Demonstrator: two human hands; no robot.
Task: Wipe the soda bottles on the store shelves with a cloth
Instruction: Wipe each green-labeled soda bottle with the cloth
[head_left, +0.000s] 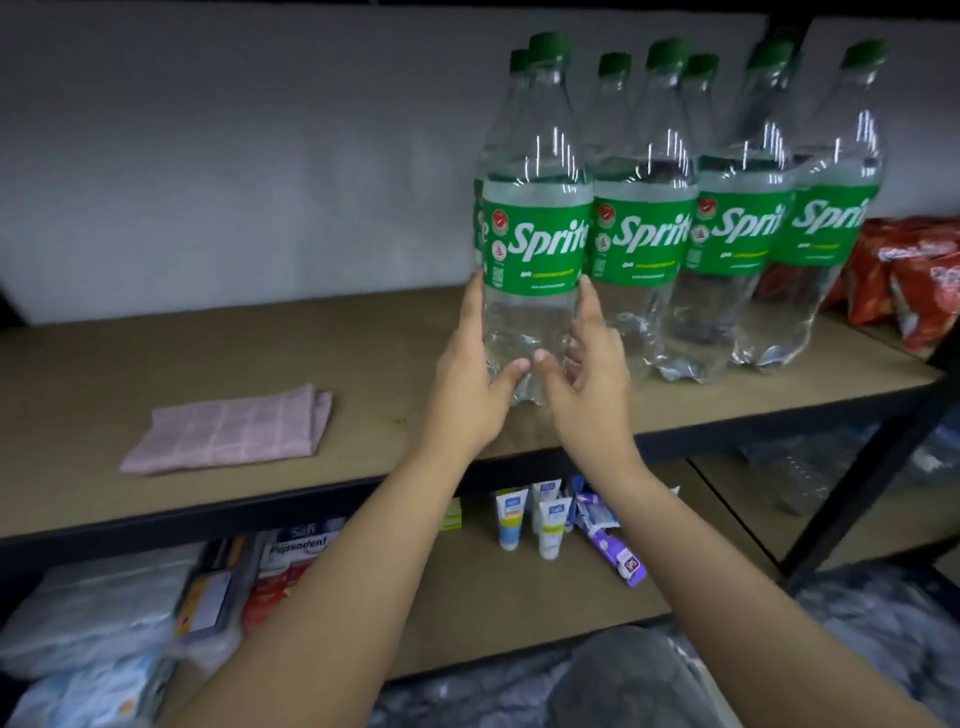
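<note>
I have my left hand (470, 384) and right hand (584, 379) cupped around the front Sprite bottle (535, 234), steadying it, while the cloth (228, 431) lies aside on the shelf (156, 364), not yet needed.

The single head-worn view looks forward and slightly down from just in front of a shelf unit, close enough that both forearms reach in from the bottom edge toward the upper shelf board (260, 364). It faces the pale back wall (234, 156) squarely, with the row of bottles (675, 234) right of centre and near the lens, and wide-angle bending at the edges. Below the board's front lip it also takes in the lower shelf (519, 587).
</note>
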